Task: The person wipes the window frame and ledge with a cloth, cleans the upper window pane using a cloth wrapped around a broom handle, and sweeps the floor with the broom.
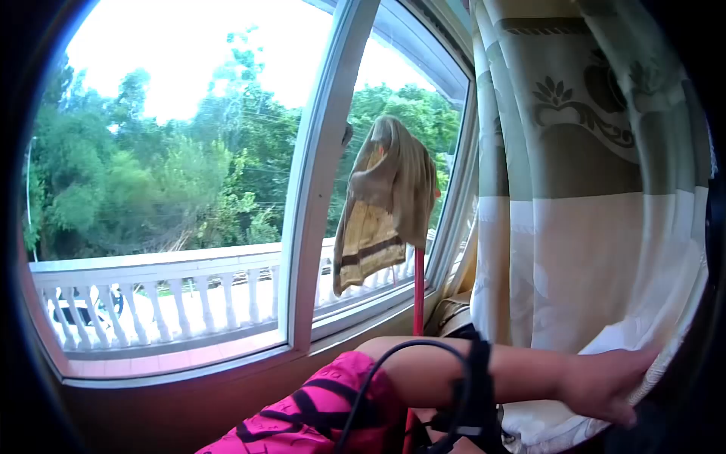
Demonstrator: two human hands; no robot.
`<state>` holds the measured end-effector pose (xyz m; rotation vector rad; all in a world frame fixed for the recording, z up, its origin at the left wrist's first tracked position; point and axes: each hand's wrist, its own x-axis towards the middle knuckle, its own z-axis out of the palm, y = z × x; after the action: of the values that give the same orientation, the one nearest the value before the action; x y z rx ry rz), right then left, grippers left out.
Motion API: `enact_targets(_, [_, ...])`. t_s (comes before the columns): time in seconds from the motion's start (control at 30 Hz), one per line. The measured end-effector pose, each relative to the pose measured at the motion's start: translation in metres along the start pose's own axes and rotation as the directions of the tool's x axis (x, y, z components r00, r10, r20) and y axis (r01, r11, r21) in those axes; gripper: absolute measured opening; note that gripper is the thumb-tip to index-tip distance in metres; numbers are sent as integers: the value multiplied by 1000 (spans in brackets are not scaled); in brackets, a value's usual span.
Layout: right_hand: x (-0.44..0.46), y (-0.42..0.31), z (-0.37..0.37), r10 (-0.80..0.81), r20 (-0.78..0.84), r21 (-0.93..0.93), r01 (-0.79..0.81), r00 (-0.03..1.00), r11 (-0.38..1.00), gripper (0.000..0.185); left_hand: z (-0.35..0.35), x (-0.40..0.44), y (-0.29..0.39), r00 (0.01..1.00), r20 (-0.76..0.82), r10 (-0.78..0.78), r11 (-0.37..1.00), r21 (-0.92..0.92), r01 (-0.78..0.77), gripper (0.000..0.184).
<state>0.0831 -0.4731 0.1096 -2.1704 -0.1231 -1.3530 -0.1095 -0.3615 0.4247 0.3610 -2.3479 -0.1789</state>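
My left arm, in a pink and black sleeve, stretches across to the right. My left hand (605, 384) is at the edge of the patterned curtain (597, 257), thumb downward and fingers closed on the fabric, slightly blurred. Below that forearm a bit of skin shows beside a red pole (418, 295); it seems to be part of my right hand (429, 418), whose fingers are hidden. A damp-looking, stained brown cloth (389, 189) drapes over the top of the pole, in front of the window pane.
A white-framed window (321, 174) fills the left and middle. Outside are a white balustrade (181, 303), pink floor tiles and trees. A black cable (363, 397) loops in front of my arm. Something brownish (451, 312) lies by the curtain's foot.
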Motion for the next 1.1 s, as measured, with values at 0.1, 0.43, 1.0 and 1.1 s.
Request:
enact_targets(0.1, [93, -30, -4, 381, 79, -123, -371, 921, 921, 31, -39, -89, -1, 997, 33, 69, 985, 157, -73, 82])
enact_targets(0.43, [397, -106, -20, 59, 13, 423, -59, 998, 904, 36, -73, -345, -80, 311, -886, -343, 438, 142, 887, 95])
enact_targets(1.0, [377, -139, 49, 115, 227, 508, -218, 967, 833, 34, 35, -398, -95, -66, -613, -787, 519, -717, 465, 30])
enact_targets(1.1, [356, -150, 55, 81, 248, 577, -214, 965, 788, 34, 41, -412, -86, -182, -616, -767, 450, -717, 532, 29])
